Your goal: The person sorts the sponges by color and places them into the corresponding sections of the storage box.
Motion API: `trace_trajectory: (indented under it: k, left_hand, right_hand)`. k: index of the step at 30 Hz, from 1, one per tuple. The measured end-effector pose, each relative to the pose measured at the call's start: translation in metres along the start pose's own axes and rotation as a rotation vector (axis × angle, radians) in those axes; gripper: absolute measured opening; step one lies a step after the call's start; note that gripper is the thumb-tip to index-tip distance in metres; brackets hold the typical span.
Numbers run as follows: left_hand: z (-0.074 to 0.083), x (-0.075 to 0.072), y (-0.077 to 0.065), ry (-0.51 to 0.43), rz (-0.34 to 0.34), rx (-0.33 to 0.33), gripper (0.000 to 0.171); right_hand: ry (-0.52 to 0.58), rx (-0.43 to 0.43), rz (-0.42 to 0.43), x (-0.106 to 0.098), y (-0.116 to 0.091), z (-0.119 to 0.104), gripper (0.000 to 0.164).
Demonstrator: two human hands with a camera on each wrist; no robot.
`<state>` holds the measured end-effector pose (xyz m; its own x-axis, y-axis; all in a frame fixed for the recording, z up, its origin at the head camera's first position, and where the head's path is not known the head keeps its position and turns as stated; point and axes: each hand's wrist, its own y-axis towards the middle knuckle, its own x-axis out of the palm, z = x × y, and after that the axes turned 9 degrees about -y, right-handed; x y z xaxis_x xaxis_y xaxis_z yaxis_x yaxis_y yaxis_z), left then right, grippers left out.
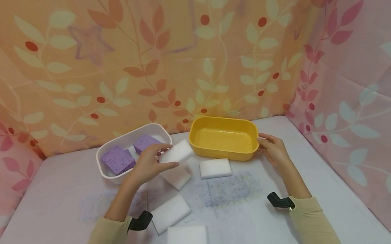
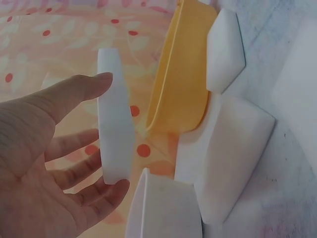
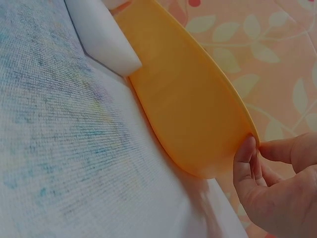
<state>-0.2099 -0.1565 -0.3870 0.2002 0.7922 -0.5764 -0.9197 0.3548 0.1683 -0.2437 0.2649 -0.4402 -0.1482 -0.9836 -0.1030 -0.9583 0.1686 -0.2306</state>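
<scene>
My left hand [image 1: 151, 163] pinches a white sponge block [image 1: 177, 152] between thumb and fingers, raised above the table near the yellow tub. In the left wrist view the white block [image 2: 114, 119] is seen edge-on in the fingers. With thumb and fingertips my right hand [image 1: 273, 149] grips the right end of the yellow tub [image 1: 224, 139], whose inside shows bare. The right wrist view shows those fingers [image 3: 245, 158] at the tub's rim [image 3: 233, 89]. Left of the held block stands a white tub [image 1: 103, 166] with purple sponges [image 1: 117, 160] in it.
More white blocks lie on the table: one [image 1: 215, 168] before the yellow tub, one [image 1: 177, 178] under the left hand, one [image 1: 171, 213] by the left wrist, and one [image 1: 186, 241] nearest me. Patterned curtains [image 1: 187, 58] enclose the back and sides.
</scene>
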Motion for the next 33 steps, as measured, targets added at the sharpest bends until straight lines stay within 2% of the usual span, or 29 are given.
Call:
trace_trajectory:
  k: [10, 25, 33]
  left_hand:
    - [0.010, 0.009, 0.017, 0.011, 0.018, -0.061, 0.059]
    - [0.016, 0.025, 0.048, -0.012, 0.061, 0.001, 0.058]
    - [0.023, 0.037, 0.062, -0.040, 0.062, -0.031, 0.058]
  right_hand:
    - [0.011, -0.009, -0.001, 0.002, 0.001, 0.001, 0.055]
    - [0.025, 0.002, -0.013, 0.003, 0.002, 0.001, 0.057]
    - [0.005, 0.013, -0.006, 0.001, 0.003, 0.003, 0.057]
